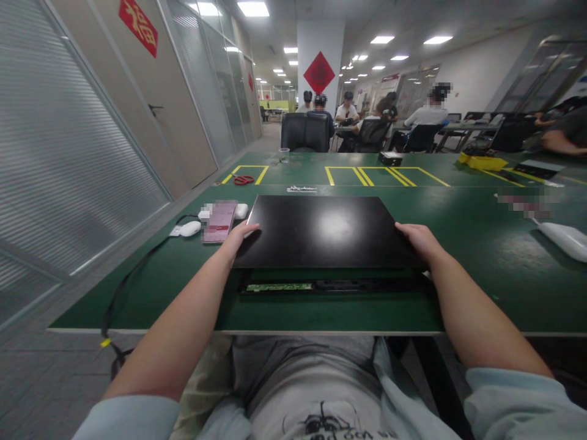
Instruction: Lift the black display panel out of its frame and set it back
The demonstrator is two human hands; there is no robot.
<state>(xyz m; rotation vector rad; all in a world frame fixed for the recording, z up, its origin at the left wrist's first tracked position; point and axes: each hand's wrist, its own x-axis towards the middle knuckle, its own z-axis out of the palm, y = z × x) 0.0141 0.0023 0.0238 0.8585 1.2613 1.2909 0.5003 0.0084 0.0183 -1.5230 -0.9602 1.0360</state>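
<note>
Way off to the left of the black panel [312, 238], a dark cord [131, 274] trailed over the edge of the green table [160, 287], with a small white oval piece [190, 229] near it. Closer in, a phone with a pinkish screen [221, 220] lay just left of the panel. The person's left hand [238, 237] gripped the panel's left edge, thumb on top. Red scissors [243, 180] sat past its far left corner. The panel itself was over the table between both hands, shiny side up with a big glare, and a dark strip [362, 285] with a green circuit board [279, 287] showed below its near edge. The right hand [420, 243] gripped the panel's right edge, thumb on top too. Beyond that, a yellow tray [482, 162] sat far right of the panel, and a white rounded gadget [564, 240] was well right of it, nearer the person.
</note>
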